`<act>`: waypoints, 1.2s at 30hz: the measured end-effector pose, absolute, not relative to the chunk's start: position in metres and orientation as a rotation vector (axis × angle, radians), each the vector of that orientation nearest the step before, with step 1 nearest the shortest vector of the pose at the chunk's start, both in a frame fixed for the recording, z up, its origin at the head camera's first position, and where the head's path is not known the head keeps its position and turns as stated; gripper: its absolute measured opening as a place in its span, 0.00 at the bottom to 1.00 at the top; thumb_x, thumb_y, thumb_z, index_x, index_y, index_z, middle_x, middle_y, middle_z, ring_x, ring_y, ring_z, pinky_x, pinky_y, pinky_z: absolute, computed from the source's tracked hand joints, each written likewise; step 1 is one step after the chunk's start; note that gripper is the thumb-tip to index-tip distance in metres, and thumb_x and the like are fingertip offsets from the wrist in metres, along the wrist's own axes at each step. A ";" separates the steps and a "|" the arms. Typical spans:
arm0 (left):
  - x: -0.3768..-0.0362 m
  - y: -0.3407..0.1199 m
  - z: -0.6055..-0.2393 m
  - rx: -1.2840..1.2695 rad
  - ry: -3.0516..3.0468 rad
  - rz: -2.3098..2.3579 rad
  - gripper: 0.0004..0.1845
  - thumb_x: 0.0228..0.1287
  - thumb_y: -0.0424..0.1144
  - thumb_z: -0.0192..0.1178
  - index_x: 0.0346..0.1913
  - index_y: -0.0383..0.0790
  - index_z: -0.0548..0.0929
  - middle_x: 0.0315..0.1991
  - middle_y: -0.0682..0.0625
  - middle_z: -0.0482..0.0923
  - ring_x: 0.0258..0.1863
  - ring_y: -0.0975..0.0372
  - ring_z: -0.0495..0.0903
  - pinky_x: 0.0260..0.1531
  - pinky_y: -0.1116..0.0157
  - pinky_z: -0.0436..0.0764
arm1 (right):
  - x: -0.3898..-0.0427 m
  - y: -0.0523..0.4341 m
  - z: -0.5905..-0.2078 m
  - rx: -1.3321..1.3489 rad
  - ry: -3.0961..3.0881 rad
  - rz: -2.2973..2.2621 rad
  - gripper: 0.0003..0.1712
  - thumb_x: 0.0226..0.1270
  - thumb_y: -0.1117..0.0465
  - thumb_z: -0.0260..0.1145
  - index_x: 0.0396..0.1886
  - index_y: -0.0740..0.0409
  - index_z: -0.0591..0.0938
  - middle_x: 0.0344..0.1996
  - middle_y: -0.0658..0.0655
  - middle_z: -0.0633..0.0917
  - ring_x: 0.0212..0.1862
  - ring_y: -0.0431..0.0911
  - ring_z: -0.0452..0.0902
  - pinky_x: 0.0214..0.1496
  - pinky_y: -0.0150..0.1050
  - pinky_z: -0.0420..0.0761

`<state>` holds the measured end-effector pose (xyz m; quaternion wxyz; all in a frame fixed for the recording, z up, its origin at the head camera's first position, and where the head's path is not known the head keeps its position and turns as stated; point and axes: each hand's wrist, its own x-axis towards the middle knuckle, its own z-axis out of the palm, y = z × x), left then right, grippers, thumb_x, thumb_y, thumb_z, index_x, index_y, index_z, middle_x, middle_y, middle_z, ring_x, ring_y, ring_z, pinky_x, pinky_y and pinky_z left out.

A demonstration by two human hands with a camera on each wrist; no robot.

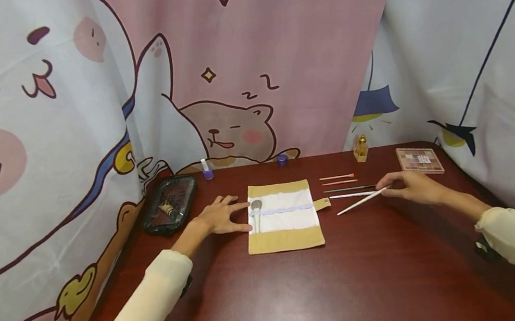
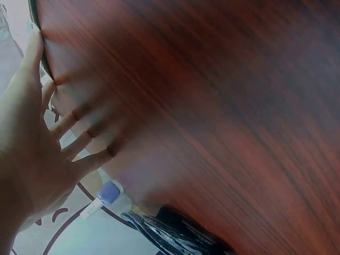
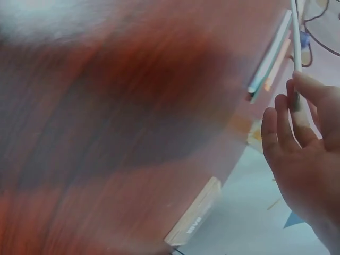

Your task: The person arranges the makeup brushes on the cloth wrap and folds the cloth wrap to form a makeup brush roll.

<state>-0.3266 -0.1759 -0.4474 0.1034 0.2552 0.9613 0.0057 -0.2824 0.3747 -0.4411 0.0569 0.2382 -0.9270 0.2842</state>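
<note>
An unrolled tan and white brush roll point(image 1: 289, 240) lies flat on the table, with one fluffy makeup brush point(image 1: 257, 214) in its leftmost slot. My left hand point(image 1: 221, 216) is spread at the roll's left edge, thumb and index fingertips right on that edge. Off to the right, my right hand point(image 1: 413, 188) pinches a slim white-handled makeup brush point(image 1: 361, 202) near its dark end, the handle pointing left and toward me. Behind it lie another white brush point(image 1: 348, 195), a dark green one point(image 1: 345, 189) and two thin pinkish brushes point(image 1: 334, 177).
At the back left are a black-edged clear pouch point(image 1: 148, 221) and a purple nail polish bottle point(image 1: 207, 173). A small purple jar point(image 1: 282, 160) stands at the back, a gold perfume bottle point(image 1: 360, 150) and an eyeshadow palette point(image 1: 420, 160) at the back right. A printed curtain point(image 1: 314, 71) hangs behind the table.
</note>
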 end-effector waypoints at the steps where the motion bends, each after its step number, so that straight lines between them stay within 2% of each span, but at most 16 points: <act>1: -0.327 -0.176 -0.447 0.753 2.838 0.020 0.47 0.58 0.80 0.56 0.79 0.69 0.64 0.80 0.48 0.58 0.74 0.47 0.61 0.63 0.38 0.72 | -0.283 0.373 -0.438 0.728 -2.802 0.911 0.08 0.68 0.64 0.74 0.45 0.54 0.88 0.37 0.47 0.90 0.40 0.36 0.81 0.41 0.34 0.76; 8: -0.326 -0.176 -0.446 0.750 2.833 0.030 0.47 0.59 0.80 0.57 0.79 0.69 0.64 0.80 0.48 0.58 0.74 0.47 0.61 0.63 0.37 0.71 | -0.287 0.362 -0.417 0.697 -2.726 1.316 0.14 0.72 0.64 0.71 0.55 0.58 0.84 0.44 0.59 0.90 0.43 0.41 0.86 0.43 0.32 0.80; 13: -0.325 -0.176 -0.447 0.754 2.839 0.020 0.47 0.58 0.80 0.57 0.79 0.69 0.65 0.80 0.48 0.58 0.75 0.47 0.61 0.62 0.37 0.72 | -0.293 0.350 -0.408 0.571 -2.655 1.631 0.22 0.74 0.62 0.69 0.64 0.61 0.78 0.51 0.56 0.89 0.47 0.40 0.87 0.47 0.38 0.85; 20: -0.325 -0.176 -0.448 0.759 2.841 0.023 0.47 0.58 0.80 0.57 0.79 0.70 0.65 0.80 0.49 0.59 0.75 0.47 0.60 0.62 0.37 0.72 | -0.300 0.330 -0.397 0.529 -2.553 1.783 0.29 0.77 0.60 0.66 0.73 0.61 0.70 0.54 0.52 0.87 0.51 0.41 0.86 0.50 0.38 0.85; 24: -0.326 -0.176 -0.448 0.760 2.842 0.032 0.47 0.58 0.80 0.57 0.79 0.69 0.65 0.80 0.49 0.59 0.75 0.47 0.60 0.62 0.37 0.71 | -0.305 0.318 -0.394 0.593 -2.464 1.868 0.26 0.78 0.64 0.64 0.71 0.58 0.70 0.51 0.48 0.89 0.50 0.42 0.88 0.47 0.38 0.86; 28: -0.326 -0.177 -0.449 0.766 2.839 0.033 0.47 0.58 0.80 0.57 0.79 0.69 0.65 0.80 0.48 0.59 0.75 0.47 0.60 0.63 0.37 0.71 | -0.310 0.306 -0.391 0.582 -2.392 1.923 0.20 0.76 0.67 0.65 0.63 0.62 0.71 0.50 0.52 0.90 0.48 0.46 0.89 0.45 0.39 0.86; 32: -0.327 -0.177 -0.449 0.765 2.840 0.031 0.47 0.58 0.81 0.56 0.79 0.70 0.65 0.80 0.48 0.59 0.75 0.47 0.60 0.62 0.37 0.71 | -0.313 0.295 -0.388 0.541 -2.421 1.820 0.20 0.75 0.64 0.67 0.60 0.68 0.73 0.52 0.57 0.89 0.47 0.45 0.89 0.45 0.42 0.86; 36: -0.327 -0.177 -0.450 0.761 2.838 0.021 0.47 0.58 0.81 0.56 0.79 0.71 0.64 0.80 0.48 0.58 0.75 0.47 0.60 0.63 0.37 0.71 | -0.317 0.283 -0.385 0.513 -2.499 1.686 0.19 0.75 0.60 0.69 0.59 0.65 0.81 0.51 0.54 0.89 0.45 0.43 0.88 0.45 0.45 0.87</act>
